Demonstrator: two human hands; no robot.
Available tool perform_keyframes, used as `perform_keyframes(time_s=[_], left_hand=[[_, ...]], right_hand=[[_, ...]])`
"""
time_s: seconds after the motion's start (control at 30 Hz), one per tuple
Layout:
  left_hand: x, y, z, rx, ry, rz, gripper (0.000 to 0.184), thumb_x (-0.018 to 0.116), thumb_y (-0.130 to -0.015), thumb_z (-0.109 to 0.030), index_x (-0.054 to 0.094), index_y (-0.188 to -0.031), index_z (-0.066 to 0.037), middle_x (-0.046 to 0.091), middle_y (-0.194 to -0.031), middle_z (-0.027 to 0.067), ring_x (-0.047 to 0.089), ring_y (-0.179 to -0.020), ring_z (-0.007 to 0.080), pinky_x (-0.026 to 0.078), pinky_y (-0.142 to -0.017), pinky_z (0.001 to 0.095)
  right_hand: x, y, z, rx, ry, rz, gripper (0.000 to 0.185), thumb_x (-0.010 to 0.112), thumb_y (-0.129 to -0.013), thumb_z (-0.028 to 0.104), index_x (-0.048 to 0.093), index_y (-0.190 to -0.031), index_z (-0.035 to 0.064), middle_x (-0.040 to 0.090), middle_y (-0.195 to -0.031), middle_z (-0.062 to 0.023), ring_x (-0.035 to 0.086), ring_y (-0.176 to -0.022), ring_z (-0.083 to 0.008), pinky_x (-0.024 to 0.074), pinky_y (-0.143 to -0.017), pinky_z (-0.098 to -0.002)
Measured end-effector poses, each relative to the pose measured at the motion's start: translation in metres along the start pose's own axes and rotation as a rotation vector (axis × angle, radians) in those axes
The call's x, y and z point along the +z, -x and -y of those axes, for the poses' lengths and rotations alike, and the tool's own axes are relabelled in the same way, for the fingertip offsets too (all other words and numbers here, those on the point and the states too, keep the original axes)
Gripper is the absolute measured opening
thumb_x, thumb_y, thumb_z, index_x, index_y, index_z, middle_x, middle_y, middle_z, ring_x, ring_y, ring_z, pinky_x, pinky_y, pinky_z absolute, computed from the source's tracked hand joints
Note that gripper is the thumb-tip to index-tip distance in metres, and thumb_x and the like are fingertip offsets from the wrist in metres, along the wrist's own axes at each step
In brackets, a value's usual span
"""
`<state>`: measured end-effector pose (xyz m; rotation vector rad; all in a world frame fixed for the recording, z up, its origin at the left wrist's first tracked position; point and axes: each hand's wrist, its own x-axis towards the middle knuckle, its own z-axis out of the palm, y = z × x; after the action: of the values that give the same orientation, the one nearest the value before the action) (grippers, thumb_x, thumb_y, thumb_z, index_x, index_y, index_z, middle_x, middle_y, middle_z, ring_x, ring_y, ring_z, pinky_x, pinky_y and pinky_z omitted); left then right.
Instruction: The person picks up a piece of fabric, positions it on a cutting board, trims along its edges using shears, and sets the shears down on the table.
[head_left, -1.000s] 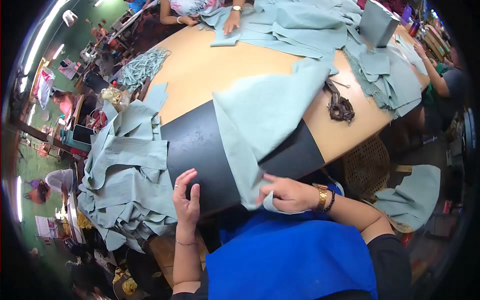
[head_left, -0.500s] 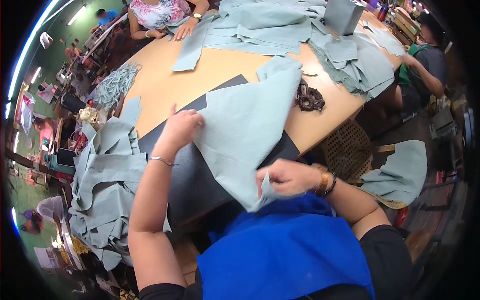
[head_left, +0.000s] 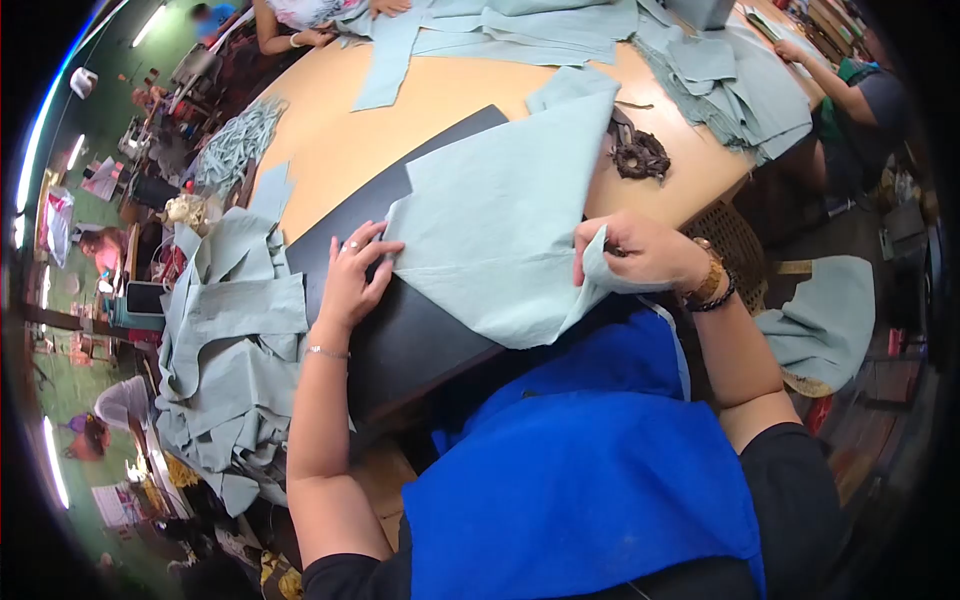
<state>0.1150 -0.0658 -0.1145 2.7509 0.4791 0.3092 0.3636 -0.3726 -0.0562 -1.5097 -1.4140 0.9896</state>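
A large pale grey-green fabric piece (head_left: 500, 200) lies across a dark flat board (head_left: 400, 345) at the table's near edge. My left hand (head_left: 358, 270) rests at the fabric's left edge, fingers spread and fingertips touching the board and cloth. On the other side, my right hand (head_left: 650, 252) is closed on the fabric's near right corner, which folds up over the fingers. A small dark spot shows between those fingers; I cannot make out what it is. The fabric's front edge hangs slightly toward my blue apron (head_left: 590, 460).
A dark braided coil (head_left: 640, 157) lies on the wooden table (head_left: 330, 150). Cut fabric heaps (head_left: 230, 350) are at left, with stacks (head_left: 720, 90) at the far right and thin strips (head_left: 240, 145) at far left. Co-workers sit across and to the right. More cloth hangs over a chair (head_left: 825, 325).
My right hand has moved up and to the right with the fabric corner, and the near edge has shifted away from me. My left hand has moved slightly down, its fingers now spread.
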Motion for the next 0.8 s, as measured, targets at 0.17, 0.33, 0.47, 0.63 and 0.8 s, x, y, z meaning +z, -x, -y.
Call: perform_keyframes(time_s=[0.17, 0.33, 0.47, 0.63, 0.8], left_hand=[[0.006, 0.014, -0.011, 0.014, -0.038, -0.115, 0.011, 0.066, -0.085, -0.019, 0.067, -0.096, -0.018, 0.055, -0.131, 0.0015, 0.043, -0.131, 0.0270, 0.017, -0.109, 0.0609], [-0.006, 0.032, -0.033, 0.036, 0.216, -0.349, 0.010, 0.055, -0.094, -0.017, 0.058, -0.092, -0.008, 0.060, -0.119, 0.0084, 0.055, -0.115, 0.0248, 0.025, -0.109, 0.0494], [-0.044, 0.046, -0.081, 0.017, 0.892, -0.752, 0.021, 0.050, -0.099, -0.027, 0.052, -0.098, -0.006, 0.052, -0.084, -0.0002, 0.050, -0.076, 0.0086, 0.043, -0.074, 0.0227], [-0.089, 0.007, -0.014, -0.218, 0.937, -0.789, 0.025, 0.042, -0.102, -0.024, 0.055, -0.100, -0.004, 0.057, -0.090, 0.0018, 0.051, -0.084, 0.0081, 0.043, -0.075, 0.0250], [-0.049, 0.081, 0.137, -0.692, 0.448, -0.642, 0.037, 0.044, -0.098, -0.030, 0.053, -0.113, 0.003, 0.060, -0.103, 0.0139, 0.056, -0.093, 0.0229, 0.044, -0.086, 0.0353]], right_hand=[[-0.030, 0.023, 0.000, 0.036, 0.138, -0.112, 0.009, 0.051, -0.086, 0.008, 0.057, -0.084, 0.0018, 0.054, -0.069, -0.0050, 0.050, -0.067, -0.0122, 0.0428, -0.065, -0.0273], [-0.072, 0.018, 0.023, -0.039, 0.071, -0.141, 0.016, 0.053, -0.081, 0.009, 0.063, -0.091, 0.0025, 0.062, -0.088, -0.0034, 0.056, -0.086, -0.0116, 0.0449, -0.080, -0.0273], [-0.146, -0.009, 0.056, -0.364, 0.297, -0.416, 0.022, 0.057, -0.092, 0.015, 0.062, -0.110, 0.0027, 0.066, -0.104, -0.0030, 0.062, -0.093, -0.0103, 0.0509, -0.082, -0.0263], [-0.184, -0.131, 0.112, -0.352, -0.600, -0.529, 0.028, 0.031, -0.096, 0.006, 0.054, -0.109, -0.0058, 0.060, -0.108, -0.0195, 0.061, -0.100, -0.0293, 0.0530, -0.091, -0.0433], [-0.110, -0.159, 0.047, -0.301, -0.026, -0.310, 0.046, 0.045, -0.097, 0.042, 0.049, -0.123, 0.0035, 0.055, -0.118, -0.0161, 0.054, -0.110, -0.0240, 0.0427, -0.094, -0.0348]])
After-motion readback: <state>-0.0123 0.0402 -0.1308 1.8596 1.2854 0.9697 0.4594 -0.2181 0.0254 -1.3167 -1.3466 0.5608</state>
